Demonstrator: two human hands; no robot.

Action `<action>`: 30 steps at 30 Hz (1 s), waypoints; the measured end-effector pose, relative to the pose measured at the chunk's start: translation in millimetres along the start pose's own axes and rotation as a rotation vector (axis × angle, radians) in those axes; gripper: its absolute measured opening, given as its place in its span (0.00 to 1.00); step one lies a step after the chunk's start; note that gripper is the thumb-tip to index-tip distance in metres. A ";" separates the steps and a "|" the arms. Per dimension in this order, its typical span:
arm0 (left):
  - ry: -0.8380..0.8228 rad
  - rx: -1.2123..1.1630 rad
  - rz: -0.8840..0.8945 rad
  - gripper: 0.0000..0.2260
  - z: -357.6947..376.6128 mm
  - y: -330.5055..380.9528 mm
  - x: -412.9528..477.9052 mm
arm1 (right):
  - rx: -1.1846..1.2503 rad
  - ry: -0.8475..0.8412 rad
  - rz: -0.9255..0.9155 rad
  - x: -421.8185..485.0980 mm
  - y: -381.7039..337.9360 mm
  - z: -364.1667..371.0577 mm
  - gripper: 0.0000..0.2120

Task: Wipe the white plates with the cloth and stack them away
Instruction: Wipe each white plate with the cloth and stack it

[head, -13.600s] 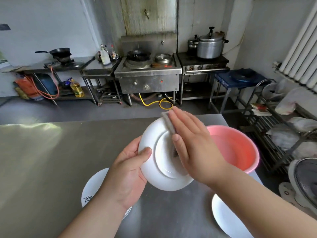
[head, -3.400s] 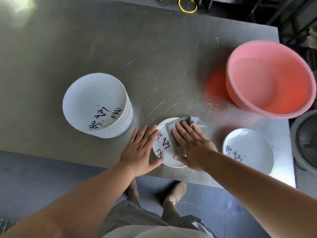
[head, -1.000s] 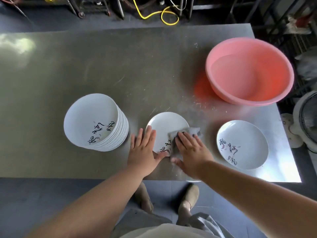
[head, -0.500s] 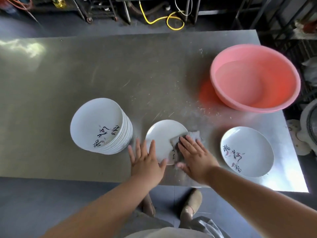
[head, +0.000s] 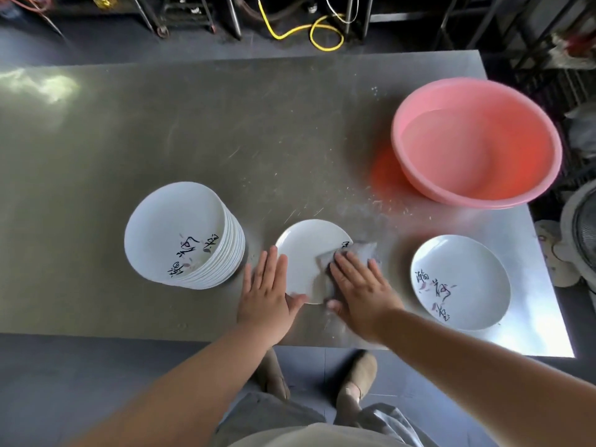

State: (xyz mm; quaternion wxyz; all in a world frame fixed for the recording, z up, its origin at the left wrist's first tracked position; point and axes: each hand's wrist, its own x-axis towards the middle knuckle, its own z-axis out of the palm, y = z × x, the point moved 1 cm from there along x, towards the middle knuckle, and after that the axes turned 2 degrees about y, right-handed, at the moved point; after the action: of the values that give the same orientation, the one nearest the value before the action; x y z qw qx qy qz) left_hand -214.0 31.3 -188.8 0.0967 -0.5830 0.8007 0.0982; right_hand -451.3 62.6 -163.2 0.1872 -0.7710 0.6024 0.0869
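Note:
A white plate (head: 306, 253) lies flat on the steel table (head: 225, 140) near its front edge. My right hand (head: 361, 288) presses a grey cloth (head: 351, 253) onto the plate's right side with straight fingers. My left hand (head: 267, 295) lies flat with spread fingers on the plate's left rim, its thumb touching the near rim. To the left stands a stack of several white plates (head: 180, 233) with black writing on the top one. Another single white plate (head: 461, 282) with writing lies to the right.
A pink basin (head: 477, 140) stands on the table's back right corner. The table's front edge runs just below my hands, with my feet on the floor beneath. A yellow hose (head: 306, 30) and metal stand legs lie beyond the far edge.
My right hand has slid the cloth toward the plate's right rim, uncovering more of the plate. My left hand stays flat on the left rim. The view has shifted slightly.

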 end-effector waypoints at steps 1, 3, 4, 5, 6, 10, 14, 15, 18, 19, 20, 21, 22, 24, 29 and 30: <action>-0.001 -0.006 -0.028 0.43 1.2 3.8 -0.8 | 0.005 0.010 0.028 8.5 11.0 -4.4 0.38; -0.004 -0.013 -0.079 0.42 2.9 12.1 -3.1 | 0.076 0.047 0.061 15.9 14.8 -0.3 0.34; -0.005 -0.019 -0.106 0.41 3.4 16.5 -4.2 | 0.139 0.088 0.095 14.4 8.3 6.5 0.32; -0.009 -0.026 -0.132 0.41 3.3 20.7 -4.5 | 0.205 0.134 0.149 9.8 -2.7 14.0 0.32; -0.020 -0.032 -0.154 0.41 3.1 23.9 -4.4 | 0.262 0.168 0.205 2.3 -15.4 20.2 0.32; -0.082 -0.085 -0.203 0.42 2.6 28.3 -2.3 | 0.281 0.292 0.099 -31.5 -45.8 30.3 0.30; -0.136 -0.087 -0.180 0.41 -0.9 26.7 -6.0 | 0.357 0.372 0.069 -33.3 -30.8 -2.3 0.09; -0.155 -0.091 -0.161 0.41 -1.9 25.1 -8.5 | 0.431 0.314 0.131 -31.0 -26.3 -15.1 0.04; -0.168 -0.189 -0.126 0.40 -13.7 22.8 -18.5 | 0.567 0.145 0.395 -19.4 -4.6 -46.5 0.10; -0.138 -0.254 -0.151 0.40 -20.3 22.5 -19.1 | 0.622 0.122 0.491 -13.6 3.6 -53.1 0.10; -0.092 -0.336 -0.209 0.38 -27.3 22.1 -17.0 | 0.651 0.099 0.567 -7.3 10.6 -59.5 0.11; -0.051 -0.413 -0.296 0.36 -33.4 20.1 -11.3 | 0.665 0.060 0.627 -0.4 16.7 -63.3 0.12; -0.042 -0.491 -0.389 0.32 -41.3 16.9 -2.4 | 0.654 -0.006 0.655 7.4 21.3 -65.9 0.14; -0.140 -0.755 -0.521 0.23 -58.5 9.7 17.6 | 0.575 -0.120 0.590 24.0 23.5 -69.9 0.16; -0.402 -0.930 -0.522 0.15 -79.0 -0.9 34.7 | 0.594 -0.204 0.598 35.3 24.7 -72.8 0.18; -0.389 -0.944 -0.523 0.12 -81.0 -2.3 34.5 | 0.575 -0.186 0.599 33.9 25.1 -73.1 0.18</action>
State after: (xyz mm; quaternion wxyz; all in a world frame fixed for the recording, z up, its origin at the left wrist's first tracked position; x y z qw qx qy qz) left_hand -225.5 -22.8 -120.3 -0.0076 -0.7130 0.4665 0.5234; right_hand -473.4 -1.6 -113.1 0.4147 -0.4673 0.7800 0.0352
